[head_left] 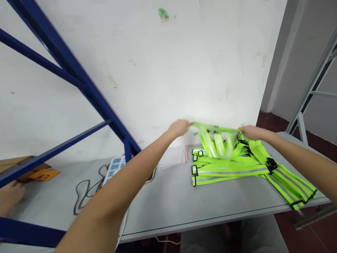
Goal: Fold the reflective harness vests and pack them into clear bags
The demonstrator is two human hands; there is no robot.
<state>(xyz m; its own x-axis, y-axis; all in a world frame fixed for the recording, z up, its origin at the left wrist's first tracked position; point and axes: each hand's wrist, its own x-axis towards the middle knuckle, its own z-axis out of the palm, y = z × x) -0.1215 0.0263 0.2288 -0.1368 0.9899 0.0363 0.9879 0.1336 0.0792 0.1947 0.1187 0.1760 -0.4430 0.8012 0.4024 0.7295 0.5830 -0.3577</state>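
Note:
My left hand (180,128) is closed on one end of a neon yellow-green reflective strap (217,128), and my right hand (250,132) grips its other end. Between them the strap is stretched nearly level above the table, with striped loops hanging down, partly blurred. Below and to the right lies a pile of similar reflective straps (231,172) with grey stripes and black buckles. Part of the pile reaches the table's front right edge.
The grey table (163,207) stands against a white wall. Blue metal bars (92,91) cross the left side. Beyond them are a power strip (114,168), black cables (88,191), a cardboard box (18,165) and another person's hand (12,196). A phone edge (152,175) shows behind my left arm.

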